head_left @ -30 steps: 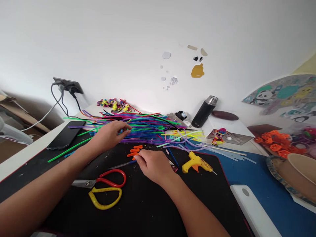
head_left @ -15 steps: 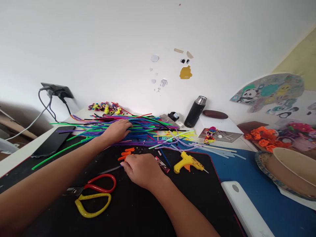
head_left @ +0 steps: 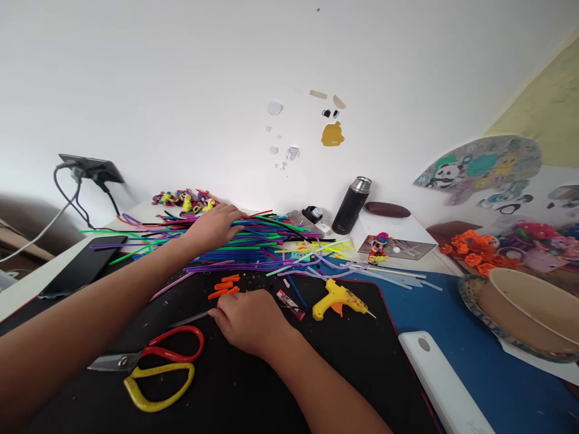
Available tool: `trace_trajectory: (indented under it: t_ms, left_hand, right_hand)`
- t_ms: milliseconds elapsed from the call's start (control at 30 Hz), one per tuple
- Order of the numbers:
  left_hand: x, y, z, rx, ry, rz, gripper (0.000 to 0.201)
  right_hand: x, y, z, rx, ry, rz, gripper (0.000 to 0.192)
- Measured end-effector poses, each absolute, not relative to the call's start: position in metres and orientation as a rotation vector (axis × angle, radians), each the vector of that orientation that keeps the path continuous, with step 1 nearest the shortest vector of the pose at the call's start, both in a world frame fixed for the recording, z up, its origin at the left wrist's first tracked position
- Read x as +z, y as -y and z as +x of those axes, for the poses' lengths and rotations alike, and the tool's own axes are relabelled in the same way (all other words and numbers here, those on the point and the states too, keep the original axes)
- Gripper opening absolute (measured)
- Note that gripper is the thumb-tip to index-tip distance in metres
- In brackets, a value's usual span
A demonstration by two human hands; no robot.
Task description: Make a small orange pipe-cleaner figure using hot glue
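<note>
Surface: black mat on a cluttered craft desk below a white wall.
Left hand: fingers spread flat on the pile of coloured sticks at the mat's far edge.
Right hand: fingers curled, pinching a thin dark tool just beside the orange pieces.
Nearby: scissors, yellow glue gun.
Doing it well: probably lift one stick clear of the pile rather than dragging it, and keep the tool steady.

Right hand: its fingers curl over the end of a thin grey tool, hiding the grip. Left hand: fingertips buried among the coloured sticks. Bowl cut off by the right edge.
</note>
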State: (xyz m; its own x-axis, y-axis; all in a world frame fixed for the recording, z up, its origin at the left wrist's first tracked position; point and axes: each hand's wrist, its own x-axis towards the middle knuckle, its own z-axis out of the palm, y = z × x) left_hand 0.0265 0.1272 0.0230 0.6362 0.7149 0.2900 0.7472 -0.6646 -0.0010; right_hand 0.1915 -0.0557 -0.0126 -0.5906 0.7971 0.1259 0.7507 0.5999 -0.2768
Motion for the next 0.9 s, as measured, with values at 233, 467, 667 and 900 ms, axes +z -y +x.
trace_trajectory:
  t_ms: [233,467,667,900]
  left_hand:
    - [0.001,-0.154,0.025,-0.055,1.456,-2.682,0.053]
    - [0.016,-0.156,0.023,-0.082,1.457,-2.652,0.038]
    - [0.044,-0.154,0.018,-0.150,1.379,-2.639,0.042]
    - [0.066,-0.139,0.018,-0.143,1.396,-2.592,0.052]
  right_hand:
    - [-0.009,0.056,0.190,0.333,2.633,-1.269,0.037]
    - [-0.009,0.056,0.189,0.354,2.655,-1.283,0.039]
    - [-0.012,0.055,0.189,0.369,2.655,-1.284,0.038]
    - [-0.013,0.056,0.189,0.371,2.646,-1.305,0.037]
